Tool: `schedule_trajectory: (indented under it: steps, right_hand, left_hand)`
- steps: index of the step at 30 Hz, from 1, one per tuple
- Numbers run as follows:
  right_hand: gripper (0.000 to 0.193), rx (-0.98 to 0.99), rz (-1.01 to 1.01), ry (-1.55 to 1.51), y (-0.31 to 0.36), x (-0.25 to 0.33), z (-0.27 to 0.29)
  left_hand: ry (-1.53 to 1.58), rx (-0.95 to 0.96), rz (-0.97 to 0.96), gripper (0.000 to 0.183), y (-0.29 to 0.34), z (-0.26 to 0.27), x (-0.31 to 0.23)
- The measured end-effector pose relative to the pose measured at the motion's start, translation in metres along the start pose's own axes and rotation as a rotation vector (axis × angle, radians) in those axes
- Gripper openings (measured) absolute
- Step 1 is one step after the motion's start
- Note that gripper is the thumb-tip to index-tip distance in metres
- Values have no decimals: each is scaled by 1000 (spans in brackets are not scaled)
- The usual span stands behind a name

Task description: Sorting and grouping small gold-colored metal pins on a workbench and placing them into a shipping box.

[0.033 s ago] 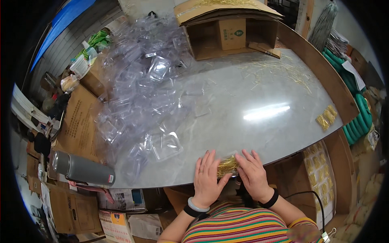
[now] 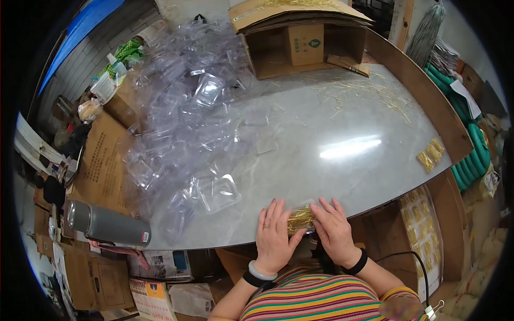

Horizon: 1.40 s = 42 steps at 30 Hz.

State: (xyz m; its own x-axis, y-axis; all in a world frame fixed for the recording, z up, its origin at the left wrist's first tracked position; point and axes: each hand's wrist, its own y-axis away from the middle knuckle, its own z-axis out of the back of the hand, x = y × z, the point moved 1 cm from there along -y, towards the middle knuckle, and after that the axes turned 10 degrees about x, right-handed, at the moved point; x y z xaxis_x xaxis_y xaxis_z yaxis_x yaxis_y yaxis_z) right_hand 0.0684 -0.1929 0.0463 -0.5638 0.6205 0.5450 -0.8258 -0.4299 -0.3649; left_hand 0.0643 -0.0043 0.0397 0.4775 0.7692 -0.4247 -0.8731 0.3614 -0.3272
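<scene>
Between my hands, at the table's near edge, sits a small clear plastic box (image 2: 309, 230) full of thin gold-coloured sticks (image 2: 300, 220), perhaps pins or twist ties. My left hand (image 2: 275, 231) lies along the box's left side, thumb toward the near end. My right hand (image 2: 334, 229) grips the right side, its fingertips over the rim. The palms hide much of the box's walls. A heap of empty clear plastic boxes (image 2: 187, 112) spreads over the left half of the table, with a single one (image 2: 218, 193) just left of my left hand.
Two gold bundles (image 2: 431, 155) lie at the grey table's (image 2: 300, 155) right edge. Loose gold sticks (image 2: 383, 93) scatter toward the back, before an open cardboard box (image 2: 305, 45). A grey flask (image 2: 110, 223) lies at the left. Below right stands a carton of filled packs (image 2: 423, 230).
</scene>
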Motion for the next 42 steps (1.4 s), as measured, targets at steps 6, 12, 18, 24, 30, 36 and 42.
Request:
schedule_trajectory:
  steps: [6, 12, 18, 24, 30, 36, 42]
  right_hand:
    - [61, 128, -98, -52, -10, 18, 2]
    - [67, 238, -136, 3, -16, 21, 0]
    - [67, -97, -256, -138, -12, 25, -5]
    - [57, -78, -171, 125, -2, 40, -14]
    - [46, -217, -168, 100, 2, 38, -14]
    - [44, -147, -47, 147, 0, 19, -4]
    - [41, -179, -32, -113, 2, 7, -2]
  left_hand:
    - [-7, -45, -15, 56, -1, -8, 2]
    - [47, -81, -50, 59, 0, -6, 5]
    - [33, -62, -73, 56, 0, -3, 7]
    - [34, -70, -85, 53, 1, -5, 9]
    - [45, -83, -104, 54, 4, -5, 9]
    - [51, -76, -32, 53, 2, -7, 2]
    - [-28, -44, 53, 56, 1, -5, -4]
